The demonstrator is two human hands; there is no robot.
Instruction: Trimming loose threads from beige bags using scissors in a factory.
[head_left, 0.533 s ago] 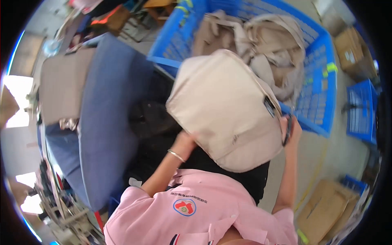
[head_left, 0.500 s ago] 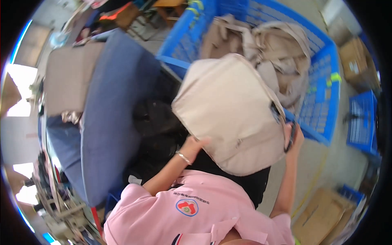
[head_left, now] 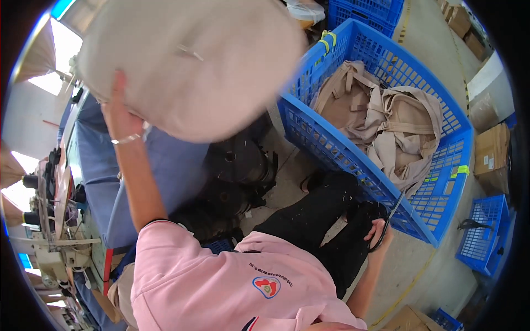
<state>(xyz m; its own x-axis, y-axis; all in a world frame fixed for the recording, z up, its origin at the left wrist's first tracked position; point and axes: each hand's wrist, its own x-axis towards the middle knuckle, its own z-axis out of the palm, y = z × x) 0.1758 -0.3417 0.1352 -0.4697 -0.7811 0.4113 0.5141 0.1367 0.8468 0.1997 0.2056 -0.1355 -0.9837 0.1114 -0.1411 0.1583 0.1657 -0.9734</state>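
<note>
A beige fabric bag (head_left: 193,71) with a small zipper pull is raised at the upper left, its outline smeared by motion. My left hand (head_left: 121,117) grips its lower left edge, the thumb on the near face and the other fingers hidden behind. Low beside my right leg, my right hand (head_left: 377,236) is closed round a pair of scissors (head_left: 393,216) with black handles, their blades pointing up along the crate's side. A blue plastic crate (head_left: 353,144) stands right of centre, holding several beige bags with straps (head_left: 406,129).
Blue cloth (head_left: 102,182) drapes a table on the left, with black bags (head_left: 234,160) on the floor beside it. Sewing machines (head_left: 55,251) line the far left. At the right are a smaller blue crate (head_left: 483,229) and cardboard boxes (head_left: 491,154).
My left hand has lifted the beige bag up and to the left, from in front of me. My right hand has come off the bag and moved down, still holding the scissors.
</note>
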